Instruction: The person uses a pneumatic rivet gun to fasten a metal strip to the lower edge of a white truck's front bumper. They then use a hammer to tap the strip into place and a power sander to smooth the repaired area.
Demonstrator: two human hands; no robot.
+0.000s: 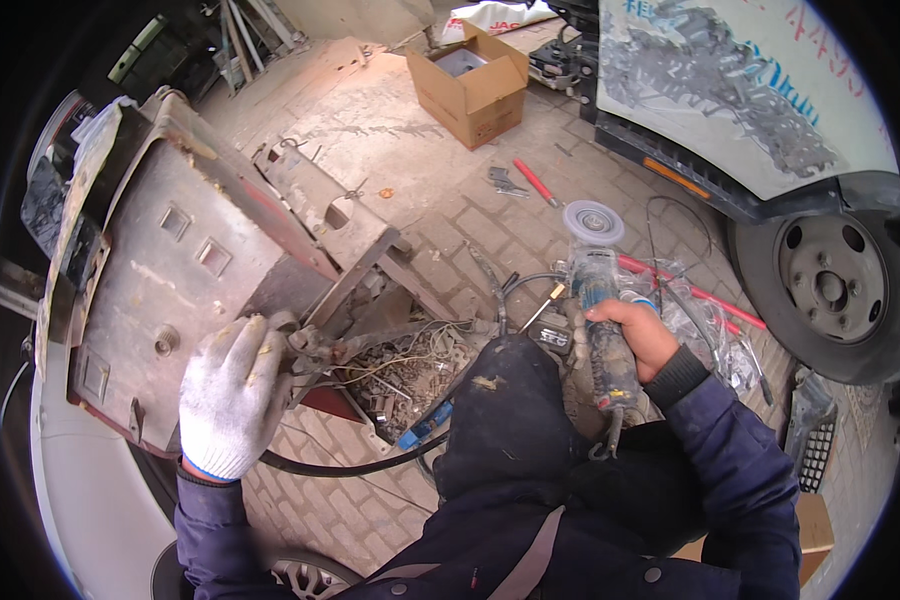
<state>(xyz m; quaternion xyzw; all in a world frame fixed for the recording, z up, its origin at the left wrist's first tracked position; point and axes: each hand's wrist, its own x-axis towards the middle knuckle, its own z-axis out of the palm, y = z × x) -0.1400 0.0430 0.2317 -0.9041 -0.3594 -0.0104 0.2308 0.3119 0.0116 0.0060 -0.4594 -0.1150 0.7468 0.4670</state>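
My right hand (638, 330), its thumb and back bare, is wrapped round the body of an angle grinder (598, 280). The grinder points away from me, with its pale round disc (593, 222) facing up at the far end. My left hand (232, 398) wears a white knitted glove with a blue cuff edge. Its fingers curl over a rusty metal joint (310, 345) at the near side of a worn metal box-like assembly (195, 270); the fingertips are partly hidden. Loose wires (370, 375) run beside that joint. My dark-trousered knee (505, 410) lies between both hands.
A black hose (360, 468) curves under my left arm. On the paving lie a red-handled tool (536, 183), a long red bar (710, 298) and a screwdriver (545, 305). An open cardboard box (470, 90) stands ahead; a vehicle wheel (825, 285) is at right.
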